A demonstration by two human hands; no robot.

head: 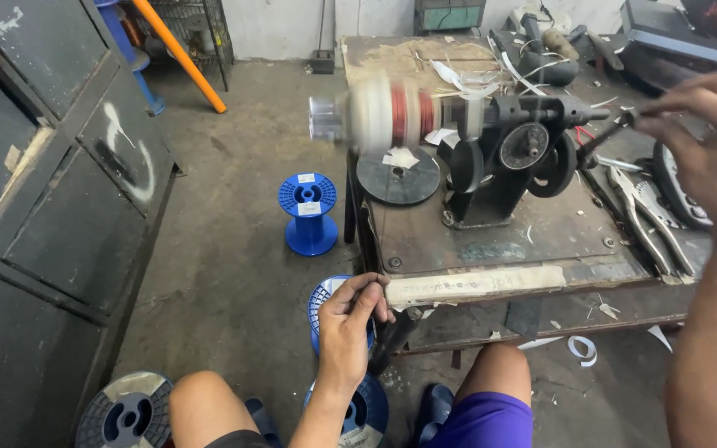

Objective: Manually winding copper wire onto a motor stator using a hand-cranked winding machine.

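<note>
Near the desk's left edge, the coil (400, 112) spins blurred on the black winding machine (499, 166), overhanging that edge so wire can rise freely from the floor. Our right hand (707, 149) is closed around the crank handle (616, 129). Our left hand (350, 319), low at the front edge, pinches narrowly, seemingly guiding thin wire we cannot see. Blue spools (309, 211) stand below; pliers (649, 216) lie rightward.

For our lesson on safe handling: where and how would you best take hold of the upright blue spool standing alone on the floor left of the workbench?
Probably by the narrow core of the blue spool, coming in level from the side. It stands upright with wide flanges above and below the core, so a grip there should sit between them without slipping.
</note>
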